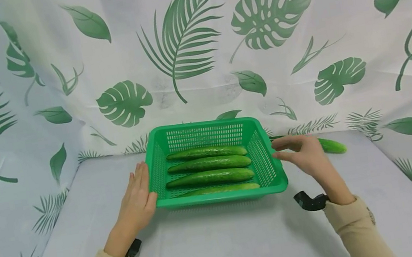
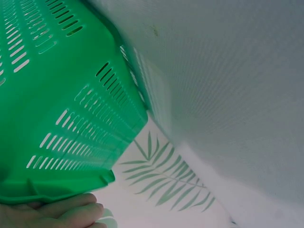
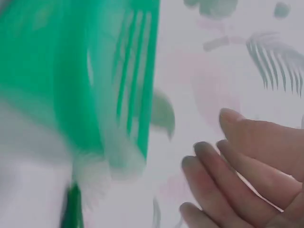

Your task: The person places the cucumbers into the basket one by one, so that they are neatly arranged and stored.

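A green plastic basket (image 1: 222, 198) with slotted walls sits in the middle of the white-covered table. Inside it several cucumbers (image 1: 209, 164) lie side by side, the nearest one partly hidden by the front rim. My left hand (image 1: 135, 204) lies with straight fingers against the basket's left side; in the left wrist view its fingers (image 2: 71, 212) are at the rim. Beside the right rim is my right hand (image 1: 303, 155), thumb and fingers apart; the right wrist view shows nothing between them. Behind that hand, another cucumber (image 1: 332, 145) lies on the table, partly covered.
A white cloth (image 1: 225, 243) covers the table. Leaf-printed curtains (image 1: 182, 37) stand behind the basket and at both sides. Black wrist cameras (image 1: 311, 201) are strapped to both wrists below the hands.
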Action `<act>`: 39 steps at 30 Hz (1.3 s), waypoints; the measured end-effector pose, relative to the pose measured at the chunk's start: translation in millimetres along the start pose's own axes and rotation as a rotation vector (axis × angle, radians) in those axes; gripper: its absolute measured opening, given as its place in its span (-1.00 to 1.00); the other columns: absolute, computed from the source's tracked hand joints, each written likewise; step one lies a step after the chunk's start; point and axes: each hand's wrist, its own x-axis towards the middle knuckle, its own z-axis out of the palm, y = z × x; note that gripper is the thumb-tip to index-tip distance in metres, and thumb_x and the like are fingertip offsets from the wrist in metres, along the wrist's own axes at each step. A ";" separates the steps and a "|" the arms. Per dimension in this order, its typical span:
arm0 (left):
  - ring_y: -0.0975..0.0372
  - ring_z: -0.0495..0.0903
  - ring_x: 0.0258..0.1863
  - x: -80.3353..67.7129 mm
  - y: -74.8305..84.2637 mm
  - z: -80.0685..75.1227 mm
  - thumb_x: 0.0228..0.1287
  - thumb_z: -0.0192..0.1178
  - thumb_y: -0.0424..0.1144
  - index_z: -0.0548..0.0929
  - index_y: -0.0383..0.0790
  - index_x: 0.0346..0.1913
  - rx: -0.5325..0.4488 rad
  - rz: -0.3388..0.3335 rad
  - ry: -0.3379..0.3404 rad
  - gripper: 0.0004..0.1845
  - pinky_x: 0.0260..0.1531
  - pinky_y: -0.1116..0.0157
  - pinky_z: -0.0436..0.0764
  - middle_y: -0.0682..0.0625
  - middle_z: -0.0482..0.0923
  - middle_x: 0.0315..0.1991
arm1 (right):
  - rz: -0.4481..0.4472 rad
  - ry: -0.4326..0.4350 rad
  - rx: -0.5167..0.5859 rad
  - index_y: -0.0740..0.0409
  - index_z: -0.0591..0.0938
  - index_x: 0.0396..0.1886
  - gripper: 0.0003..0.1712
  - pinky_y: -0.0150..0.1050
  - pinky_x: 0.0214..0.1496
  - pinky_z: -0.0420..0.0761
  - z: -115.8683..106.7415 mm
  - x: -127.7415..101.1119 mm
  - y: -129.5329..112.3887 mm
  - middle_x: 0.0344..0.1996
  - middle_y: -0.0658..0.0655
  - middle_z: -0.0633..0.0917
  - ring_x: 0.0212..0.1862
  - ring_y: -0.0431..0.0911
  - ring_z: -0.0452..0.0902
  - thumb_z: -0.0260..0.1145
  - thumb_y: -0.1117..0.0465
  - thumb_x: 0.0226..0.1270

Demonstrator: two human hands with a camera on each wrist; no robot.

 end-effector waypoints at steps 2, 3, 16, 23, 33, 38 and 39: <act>-0.14 -0.13 0.54 0.1 0.2 -0.2 0.31 -0.18 -0.39 -0.02 -0.61 0.49 0.000 0.000 0.001 -0.29 0.47 -0.10 -0.11 -0.41 -0.09 0.52 | 0.004 0.051 -0.016 0.29 0.71 0.03 -0.61 -0.18 0.10 0.61 -16.1 3.4 11.4 -0.04 0.26 0.73 0.10 0.05 0.63 0.43 0.16 0.29; -0.14 -0.13 0.54 0.2 0.1 -0.2 0.31 -0.18 -0.39 -0.02 -0.61 0.49 0.001 0.001 0.001 -0.29 0.47 -0.09 -0.11 -0.41 -0.09 0.52 | 0.007 0.081 -0.017 0.28 0.70 0.04 -0.60 -0.27 0.04 0.62 -23.4 5.2 18.1 -0.04 0.24 0.73 0.06 -0.03 0.65 0.42 0.14 0.30; -0.12 -0.14 0.54 -0.3 -0.1 0.8 0.33 -0.18 -0.38 -0.03 -0.60 0.49 0.004 0.005 0.005 -0.30 0.47 -0.11 -0.09 -0.40 -0.09 0.53 | 0.127 0.541 0.322 0.39 0.67 0.08 -0.59 -0.57 -0.05 0.46 -77.0 37.7 122.7 -0.21 -0.17 0.71 -0.11 -0.33 0.59 0.39 0.24 0.30; -0.11 -0.13 0.54 -1.3 0.3 0.1 0.32 -0.18 -0.38 -0.02 -0.60 0.49 0.006 0.004 0.011 -0.30 0.46 -0.11 -0.08 -0.39 -0.08 0.53 | 0.320 0.495 0.426 0.28 0.55 0.30 -0.45 -0.30 0.40 0.25 -74.8 43.0 175.1 0.00 -0.14 0.63 0.15 -0.25 0.44 0.33 0.17 0.37; -0.11 -0.12 0.54 0.1 0.0 0.9 0.31 -0.18 -0.39 -0.02 -0.60 0.49 0.003 0.000 0.008 -0.29 0.47 -0.10 -0.08 -0.39 -0.08 0.53 | 0.529 0.177 0.276 0.02 0.25 0.55 -0.10 0.11 0.52 -0.01 -62.1 38.3 226.7 0.57 0.21 0.03 0.51 0.14 -0.07 0.41 -0.03 0.29; -0.09 -0.14 0.54 -0.1 0.3 0.3 0.32 -0.19 -0.39 -0.03 -0.58 0.50 0.000 -0.006 0.001 -0.29 0.48 -0.08 -0.10 -0.37 -0.10 0.54 | 0.577 0.190 0.268 -0.11 0.33 0.52 -0.09 0.10 0.48 0.06 -58.2 39.2 236.2 0.55 0.23 0.08 0.36 0.14 0.07 0.50 0.01 0.18; -0.09 -0.14 0.55 -0.1 0.0 0.2 0.32 -0.19 -0.38 -0.03 -0.58 0.50 0.001 -0.006 0.002 -0.29 0.48 -0.07 -0.11 -0.37 -0.10 0.54 | 0.578 0.191 0.264 -0.13 0.34 0.51 -0.09 0.11 0.48 0.05 -57.9 39.2 237.4 0.55 0.23 0.08 0.37 0.15 0.06 0.51 0.02 0.17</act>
